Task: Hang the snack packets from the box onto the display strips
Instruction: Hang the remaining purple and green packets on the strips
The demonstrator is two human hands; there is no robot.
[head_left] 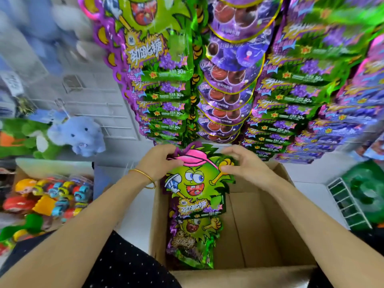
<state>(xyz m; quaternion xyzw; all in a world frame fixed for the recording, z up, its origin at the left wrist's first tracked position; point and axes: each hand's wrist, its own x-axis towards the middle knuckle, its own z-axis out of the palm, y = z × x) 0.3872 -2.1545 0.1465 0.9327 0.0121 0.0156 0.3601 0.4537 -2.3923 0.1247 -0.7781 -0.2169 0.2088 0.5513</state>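
Note:
A green snack packet [196,183] with a cartoon face and pink cap is held upright above the open cardboard box [270,225]. My left hand [161,161] pinches its top left edge, and my right hand [242,161] pinches its top right edge. More green packets [193,244] lie stacked inside the box along its left wall. Directly above, display strips carry rows of hanging green packets [164,96], purple packets [226,84] and further green and purple ones [295,96].
Plush toys [76,136] hang on a white wire rack at the left. A box of colourful toys [52,196] sits at lower left. At the right stand a white wire rack [349,204] and green goods [365,183].

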